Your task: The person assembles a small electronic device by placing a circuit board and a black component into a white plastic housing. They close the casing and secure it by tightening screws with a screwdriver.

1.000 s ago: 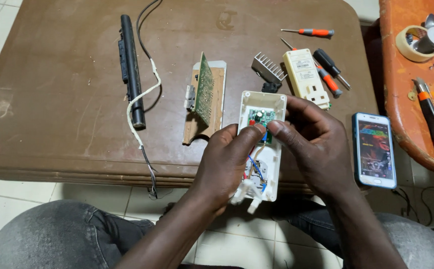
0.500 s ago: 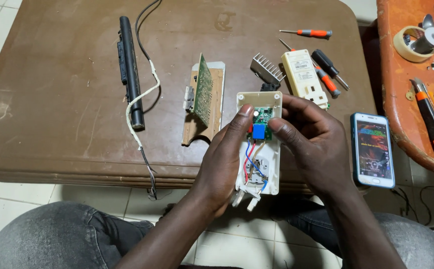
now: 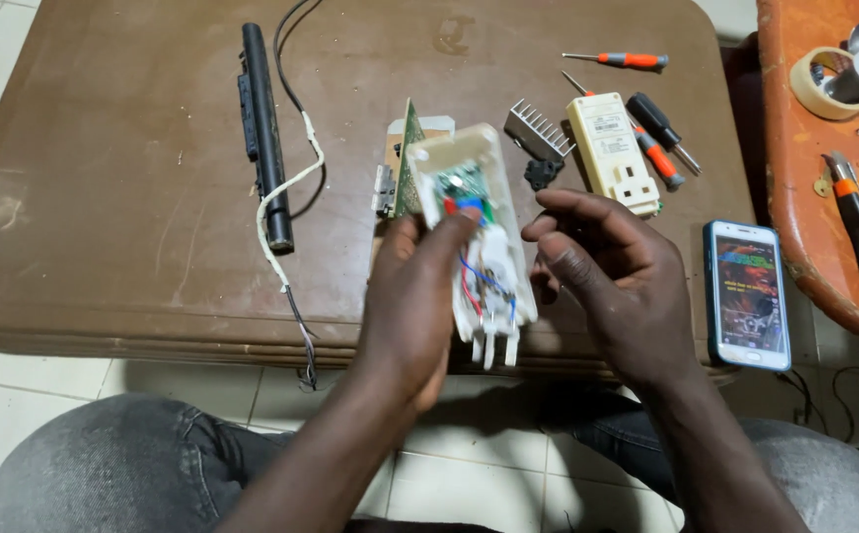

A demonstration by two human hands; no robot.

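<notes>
White plastic casing (image 3: pixel 479 237), opened so its small green circuit board and red and blue wires show, sits tilted in my left hand (image 3: pixel 411 296), raised above the near edge of the brown desk (image 3: pixel 133 197). My left grip is closed around its side, thumb pressing near the board, the metal prongs pointing down toward my lap. My right hand (image 3: pixel 612 281) hovers just beside the casing, fingers loosely curled and holding nothing, not touching it. Behind my left grip lies a green board on a tan base (image 3: pixel 405 163). Beyond my right hand sit a ribbed metal heat sink (image 3: pixel 538 128), a cream socket adapter (image 3: pixel 612 153) and several screwdrivers (image 3: pixel 651 138). A phone (image 3: pixel 747 293) with a lit screen lies right of my right hand. Far left of my grip rests a long black battery bar (image 3: pixel 263 133) with a white cable.
</notes>
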